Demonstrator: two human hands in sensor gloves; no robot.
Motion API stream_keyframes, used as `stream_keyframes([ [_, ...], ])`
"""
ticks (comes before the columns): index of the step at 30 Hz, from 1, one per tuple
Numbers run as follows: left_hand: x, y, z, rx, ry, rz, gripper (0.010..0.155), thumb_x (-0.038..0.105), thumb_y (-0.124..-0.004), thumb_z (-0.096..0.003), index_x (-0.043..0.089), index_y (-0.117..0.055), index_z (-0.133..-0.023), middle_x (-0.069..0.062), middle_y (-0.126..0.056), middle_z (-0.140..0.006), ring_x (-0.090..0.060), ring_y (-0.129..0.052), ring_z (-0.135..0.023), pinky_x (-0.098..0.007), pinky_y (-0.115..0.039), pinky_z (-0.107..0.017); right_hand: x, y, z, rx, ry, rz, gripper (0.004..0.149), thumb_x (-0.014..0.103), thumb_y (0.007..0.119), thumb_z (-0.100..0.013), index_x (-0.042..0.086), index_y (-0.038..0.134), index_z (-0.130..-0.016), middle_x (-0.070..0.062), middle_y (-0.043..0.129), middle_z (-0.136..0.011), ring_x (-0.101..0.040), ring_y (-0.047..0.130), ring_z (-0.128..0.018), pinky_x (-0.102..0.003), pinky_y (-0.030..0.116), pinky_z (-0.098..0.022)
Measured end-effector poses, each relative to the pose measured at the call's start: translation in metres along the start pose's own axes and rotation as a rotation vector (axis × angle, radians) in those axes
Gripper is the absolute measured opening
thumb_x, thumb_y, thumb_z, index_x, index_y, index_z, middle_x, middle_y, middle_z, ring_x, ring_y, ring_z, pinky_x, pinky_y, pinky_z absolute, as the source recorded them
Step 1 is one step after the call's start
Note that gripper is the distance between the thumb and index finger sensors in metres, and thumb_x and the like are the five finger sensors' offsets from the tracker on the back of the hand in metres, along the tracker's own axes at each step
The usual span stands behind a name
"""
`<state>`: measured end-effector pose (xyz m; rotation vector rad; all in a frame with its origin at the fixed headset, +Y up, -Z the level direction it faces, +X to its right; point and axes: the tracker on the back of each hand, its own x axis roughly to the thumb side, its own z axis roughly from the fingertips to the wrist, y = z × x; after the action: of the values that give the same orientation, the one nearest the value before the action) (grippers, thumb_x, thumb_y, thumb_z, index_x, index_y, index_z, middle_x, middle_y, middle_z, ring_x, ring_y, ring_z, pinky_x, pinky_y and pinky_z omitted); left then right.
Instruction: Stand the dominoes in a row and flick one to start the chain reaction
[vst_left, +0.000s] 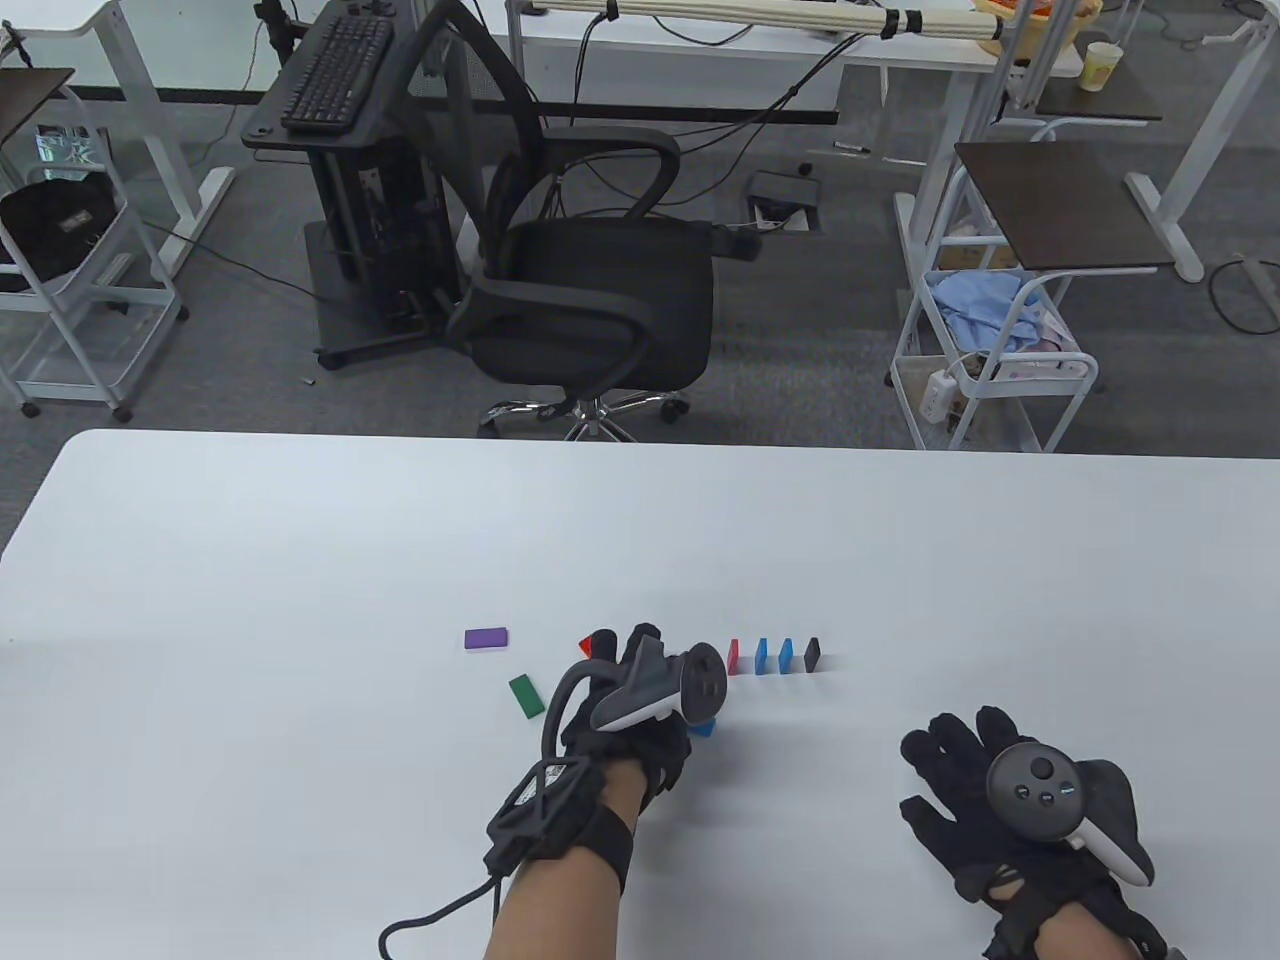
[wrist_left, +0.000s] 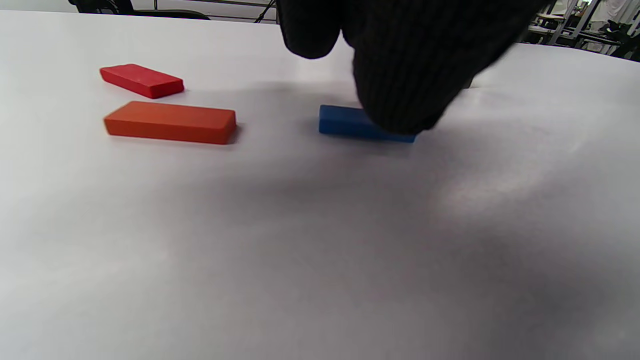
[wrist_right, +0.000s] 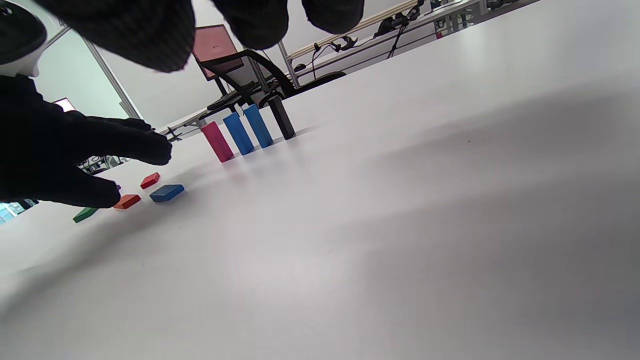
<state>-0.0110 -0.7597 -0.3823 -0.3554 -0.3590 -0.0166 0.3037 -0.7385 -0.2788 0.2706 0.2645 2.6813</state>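
My left hand (vst_left: 640, 700) is reaching down over the flat blue domino (wrist_left: 350, 122), and one gloved fingertip (wrist_left: 400, 100) is touching its right end. I cannot tell whether my grip is really closing on it or only resting there. The blue piece is lying on the counter (vst_left: 300, 560) directly under this hand, its long axis running left to right in the left wrist view. The orange domino (wrist_left: 170, 121) and the red one (wrist_left: 141, 80) are lying flat just beside it, at the left. The standing row (wrist_right: 247, 131), pink, two blue and black, is waiting nearby. My right hand (vst_left: 1000, 800) is resting flat, fingers spread, holding nothing, well apart.
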Motion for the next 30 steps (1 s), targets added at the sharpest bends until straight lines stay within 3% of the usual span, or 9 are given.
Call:
stream_keyframes([
  [14, 0.028, -0.006, -0.024, -0.012, -0.065, -0.191, 0.065, 0.033, -0.091, -0.0438, 0.028, -0.057, -0.099, -0.003, -0.063, -0.11, -0.033, -0.029, -0.111, -0.069, -0.013, -0.071, -0.002, 0.002, -0.001, 0.018, 0.022, -0.005, 0.062, 0.051, 0.071, -0.054, 0.027, 0.045, -0.104, -0.013, 0.03, -0.117, -0.048, 0.002, -0.101, -0.068, 0.005, -0.07],
  [30, 0.053, -0.004, -0.027, 0.047, -0.176, -0.481, 0.056, 0.036, -0.093, -0.0407, 0.025, -0.073, -0.091, 0.001, -0.091, -0.089, -0.02, -0.069, -0.102, -0.067, -0.024, -0.073, -0.006, 0.001, 0.0, 0.03, 0.051, 0.004, 0.061, 0.051, 0.071, -0.054, 0.027, 0.045, -0.104, -0.013, 0.031, -0.117, -0.048, 0.002, -0.101, -0.068, 0.006, -0.07],
])
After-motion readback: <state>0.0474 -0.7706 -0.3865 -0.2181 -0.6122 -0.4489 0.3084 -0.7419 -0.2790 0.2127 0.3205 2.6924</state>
